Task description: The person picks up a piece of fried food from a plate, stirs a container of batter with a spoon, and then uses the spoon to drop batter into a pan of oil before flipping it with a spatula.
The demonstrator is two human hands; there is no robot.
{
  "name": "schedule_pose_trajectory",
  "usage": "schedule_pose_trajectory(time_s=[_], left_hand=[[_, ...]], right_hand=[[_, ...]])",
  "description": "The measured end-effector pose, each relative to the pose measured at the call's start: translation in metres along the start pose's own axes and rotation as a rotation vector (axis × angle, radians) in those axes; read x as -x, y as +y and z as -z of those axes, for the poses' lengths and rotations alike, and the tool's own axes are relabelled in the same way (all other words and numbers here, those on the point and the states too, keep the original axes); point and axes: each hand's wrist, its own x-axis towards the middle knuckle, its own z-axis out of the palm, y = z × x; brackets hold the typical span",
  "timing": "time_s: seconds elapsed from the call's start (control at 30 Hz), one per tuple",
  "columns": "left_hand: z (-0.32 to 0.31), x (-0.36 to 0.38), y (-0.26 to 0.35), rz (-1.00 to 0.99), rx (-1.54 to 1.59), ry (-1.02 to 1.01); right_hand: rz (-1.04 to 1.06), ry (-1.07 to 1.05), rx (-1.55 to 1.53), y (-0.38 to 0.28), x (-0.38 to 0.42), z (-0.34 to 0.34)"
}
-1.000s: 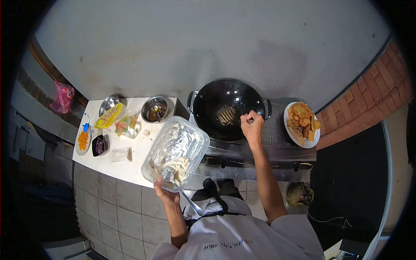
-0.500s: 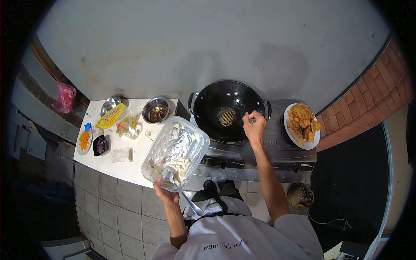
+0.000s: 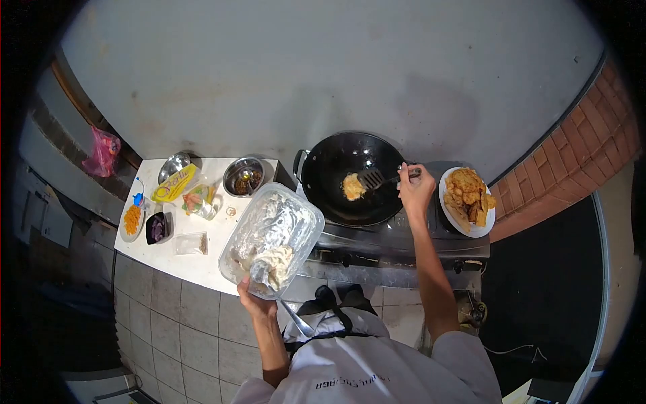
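Observation:
My right hand (image 3: 415, 188) is closed round the handle of a black slotted spatula (image 3: 371, 178), its blade inside the black wok (image 3: 330, 151). Just left of the blade lies a small golden fritter (image 3: 352, 187) at the wok's bottom. My left hand (image 3: 256, 297) grips the lower edge of a clear plastic container (image 3: 232, 259) and keeps it tilted beside the stove. Pale, thick batter (image 3: 277, 264) smears the container's inside and gathers near my hand. In that batter rests a metal spoon (image 3: 295, 315), its handle sticking out over the rim.
Right of the wok, a white plate (image 3: 477, 232) carries a pile of fried pieces. On the white table (image 3: 161, 252) at left stand metal bowls, a yellow packet (image 3: 176, 183), a dark dish of purple pieces (image 3: 157, 229) and a plate of orange bits. The stove (image 3: 404, 249) has front knobs.
My right hand has shifted right and slightly up. The spatula has moved right, off the fritter, which now shows uncovered in the wok. My left hand still holds the container much as before.

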Motion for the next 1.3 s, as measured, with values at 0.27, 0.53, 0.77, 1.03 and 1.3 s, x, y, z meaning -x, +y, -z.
schedule_pose_trajectory(time_s=[0.27,0.53,0.77,1.03,1.3], left_hand=[[-0.003,0.003,0.002,0.038,-0.016,0.013],[0.000,0.003,0.002,0.009,-0.020,-0.023],[-0.002,0.006,0.003,0.006,-0.003,-0.014],[0.004,0.004,0.001,-0.025,-0.033,-0.025],[0.009,0.003,-0.001,0.010,-0.024,-0.018]], right_hand=[[0.301,-0.060,0.285,-0.005,-0.016,0.013],[0.396,-0.213,0.317,0.004,-0.022,0.006],[0.253,-0.107,0.250,0.022,-0.011,-0.006],[0.233,-0.043,0.179,0.026,-0.006,-0.017],[0.258,-0.024,0.090,0.009,-0.012,-0.020]])
